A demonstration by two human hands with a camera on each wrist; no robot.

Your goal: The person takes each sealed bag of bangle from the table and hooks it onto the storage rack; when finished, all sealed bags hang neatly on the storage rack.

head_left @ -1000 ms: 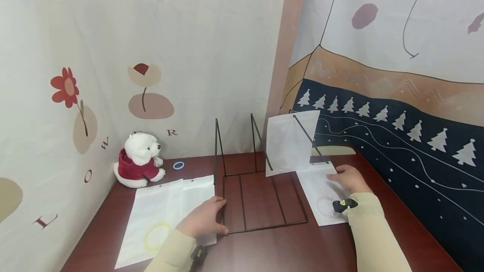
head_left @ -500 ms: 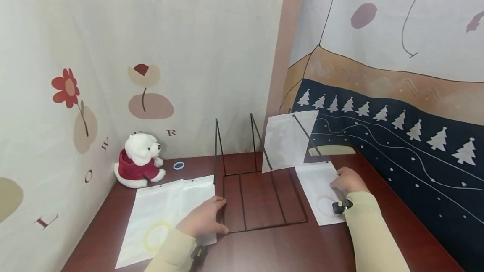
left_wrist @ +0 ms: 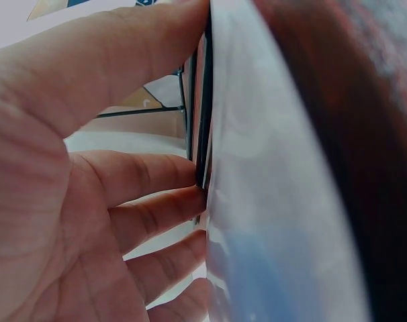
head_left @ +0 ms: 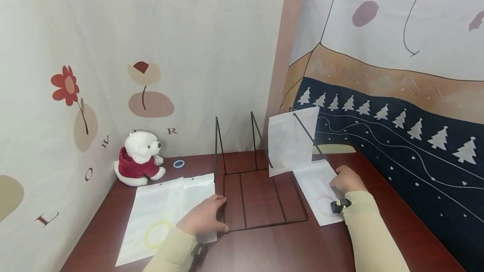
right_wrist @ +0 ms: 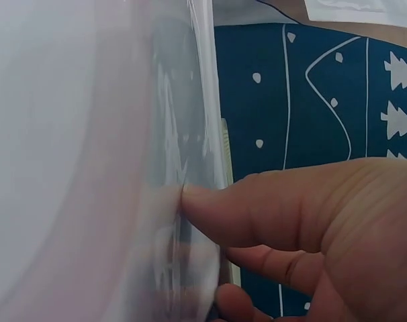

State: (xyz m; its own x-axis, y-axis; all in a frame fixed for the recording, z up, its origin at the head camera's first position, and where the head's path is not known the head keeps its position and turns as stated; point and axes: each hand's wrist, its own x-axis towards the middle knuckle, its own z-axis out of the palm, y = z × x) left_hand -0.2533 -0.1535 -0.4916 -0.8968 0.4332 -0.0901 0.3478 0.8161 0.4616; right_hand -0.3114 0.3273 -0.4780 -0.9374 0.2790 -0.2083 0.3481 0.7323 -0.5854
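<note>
In the head view, my left hand [head_left: 202,216] rests against the left side of a black wire rack [head_left: 264,225], thumb at its front corner. The left wrist view shows these fingers [left_wrist: 153,174] spread and fairly straight, touching the wire beside a plastic bag [left_wrist: 270,161]. My right hand [head_left: 348,179] pinches the right edge of a white plastic bag [head_left: 313,179] with a pale pink ring inside. Close up, the thumb [right_wrist: 223,208] presses on the bag's clear side, with fingers partly hidden behind. Another white bag [head_left: 289,141] hangs on the rack's right slanted prong.
Two overlapping white bags [head_left: 151,204] lie left of the rack, one with a yellow ring inside. A white plush bear [head_left: 140,158] in red clothes sits at the back left beside a small blue ring [head_left: 179,164]. Printed cloth walls enclose the table [head_left: 283,251].
My right hand has shifted slightly left, its fingers drawing in at the bag's edge. The hanging bag swung left, then back right. My left hand stays in place.
</note>
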